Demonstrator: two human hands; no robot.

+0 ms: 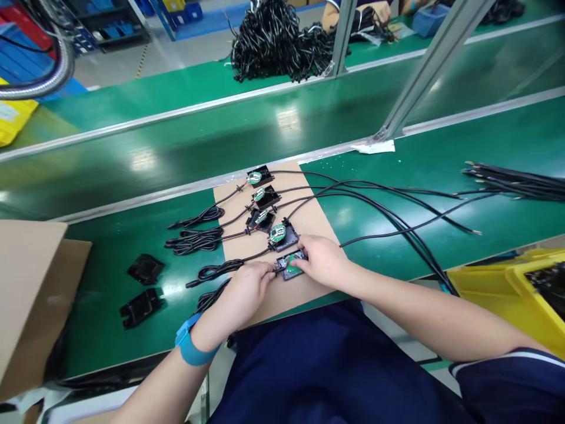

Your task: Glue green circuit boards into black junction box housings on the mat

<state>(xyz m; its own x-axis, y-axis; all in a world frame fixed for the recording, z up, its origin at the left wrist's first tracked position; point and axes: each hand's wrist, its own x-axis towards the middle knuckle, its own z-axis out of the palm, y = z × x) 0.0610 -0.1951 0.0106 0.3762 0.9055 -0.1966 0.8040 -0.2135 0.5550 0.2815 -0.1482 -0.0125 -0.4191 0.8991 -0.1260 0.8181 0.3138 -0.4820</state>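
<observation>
Nearest my body on the cardboard sheet (271,303) lies a small open black plastic case (288,277) with a green circuit board (292,268) in it. My right hand (322,262) grips the case's right side, its thumb on the board and its fingers at the far edge. At the left end, my left hand (247,291) pinches a black cable where it meets the case; the fingertips partly hide it. Its coil (212,298) lies beside my left wrist. Beyond, a second open case (290,237) carries a round green board (278,234), with several similar wired cases farther up.
Two loose black covers (145,270) lie left, near a cardboard box (30,294). Cut black cables (516,179) lie right, above a yellow bin (485,282). A metal post (424,76) rises behind. Across the line, a co-worker's hand (375,10) is near a cable heap (273,41).
</observation>
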